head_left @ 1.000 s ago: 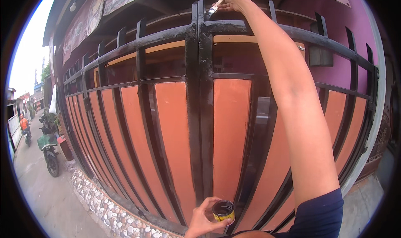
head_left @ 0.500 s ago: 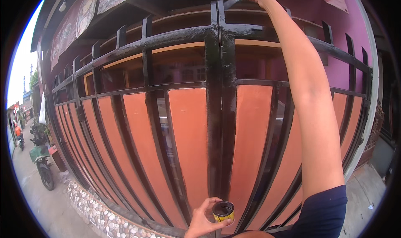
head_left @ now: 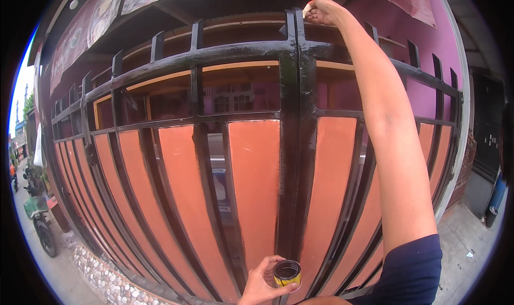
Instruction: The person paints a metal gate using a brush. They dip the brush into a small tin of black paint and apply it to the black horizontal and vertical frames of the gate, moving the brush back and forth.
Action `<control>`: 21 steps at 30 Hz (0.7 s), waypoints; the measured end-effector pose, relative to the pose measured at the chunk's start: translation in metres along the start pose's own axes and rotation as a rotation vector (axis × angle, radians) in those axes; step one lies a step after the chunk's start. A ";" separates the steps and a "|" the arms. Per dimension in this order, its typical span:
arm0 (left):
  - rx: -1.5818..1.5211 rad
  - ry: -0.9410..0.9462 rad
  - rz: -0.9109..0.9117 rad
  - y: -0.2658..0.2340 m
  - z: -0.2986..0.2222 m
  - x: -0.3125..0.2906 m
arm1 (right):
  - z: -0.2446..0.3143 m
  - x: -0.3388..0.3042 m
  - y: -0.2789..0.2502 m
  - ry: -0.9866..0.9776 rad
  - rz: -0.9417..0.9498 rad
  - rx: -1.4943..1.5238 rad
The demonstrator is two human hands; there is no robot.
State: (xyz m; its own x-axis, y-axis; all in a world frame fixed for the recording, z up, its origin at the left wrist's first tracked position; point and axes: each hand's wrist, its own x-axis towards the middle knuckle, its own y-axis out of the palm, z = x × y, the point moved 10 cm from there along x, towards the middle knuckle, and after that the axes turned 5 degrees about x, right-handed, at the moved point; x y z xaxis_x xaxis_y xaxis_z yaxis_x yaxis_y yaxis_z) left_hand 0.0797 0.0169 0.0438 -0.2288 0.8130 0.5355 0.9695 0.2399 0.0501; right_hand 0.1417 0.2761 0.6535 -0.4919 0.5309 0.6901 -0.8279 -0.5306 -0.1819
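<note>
A: What do the fingers hold?

B: The right hand (head_left: 323,11) curls its fingers around a brush (head_left: 308,8), of which only a scrap of pale handle shows clearly, just beside the upper ends of the middle posts (head_left: 289,91) at the top edge of the gate (head_left: 254,182). The left hand (head_left: 261,283) grasps an open can (head_left: 287,273), thumb across its yellow wall, before the gate's lower part.

A: How do these handle?

B: The brush is probably light, stiff in the handle and soft at the bristles; the handle is the place to grip. The can seems rigid and fairly light; its dark, wet-looking contents may spill if tilted and leave the rim slippery, so the wall below suits the grip best.

A: And farther out?

B: Orange panels (head_left: 176,155) fill the gate; a pebbled strip (head_left: 110,281) borders its lower left edge, a motorbike (head_left: 40,219) beyond.
</note>
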 end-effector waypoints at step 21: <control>0.363 -0.243 -0.078 -0.036 0.018 -0.041 | 0.142 -0.195 0.025 -1.244 -0.449 0.019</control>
State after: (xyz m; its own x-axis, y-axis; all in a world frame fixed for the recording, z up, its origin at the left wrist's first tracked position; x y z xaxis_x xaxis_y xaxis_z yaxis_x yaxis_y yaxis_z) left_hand 0.0527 -0.0150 0.0047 -0.3565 0.8756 0.3259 0.8648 0.4413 -0.2396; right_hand 0.2554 0.0656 0.6133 0.4048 -0.2892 0.8675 -0.8438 -0.4837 0.2325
